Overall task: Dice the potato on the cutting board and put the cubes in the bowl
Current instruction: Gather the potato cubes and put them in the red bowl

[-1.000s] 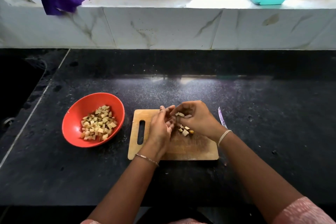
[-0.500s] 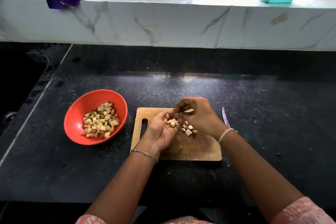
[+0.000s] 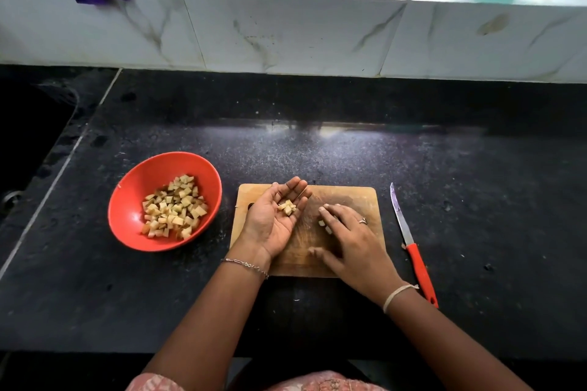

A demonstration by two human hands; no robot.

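The red bowl [image 3: 165,200] sits on the left of the black table [image 3: 317,149] as it did a second ago, holding most of the potato cubes [image 3: 174,206]; just to its right, over the left part of the cutting board [image 3: 349,200], the left hand [image 3: 276,219] has turned from edge-on to palm-up and flat, fingers spread rather than curled, so its grip is released yet it cradles a small heap of cubes [image 3: 287,207] that were on the board a second ago; the hands, then pressed together, have parted; the right hand [image 3: 349,238] has dropped palm-down onto the board, fingers splayed and lightly bent over the last loose cubes [image 3: 325,226], touching them but not visibly clenched on any; the knife [image 3: 409,241] lies on the table just right of the board, apart from both hands; judging by this, cutting is done and only gathering and tipping the remainder into the bowl is left.
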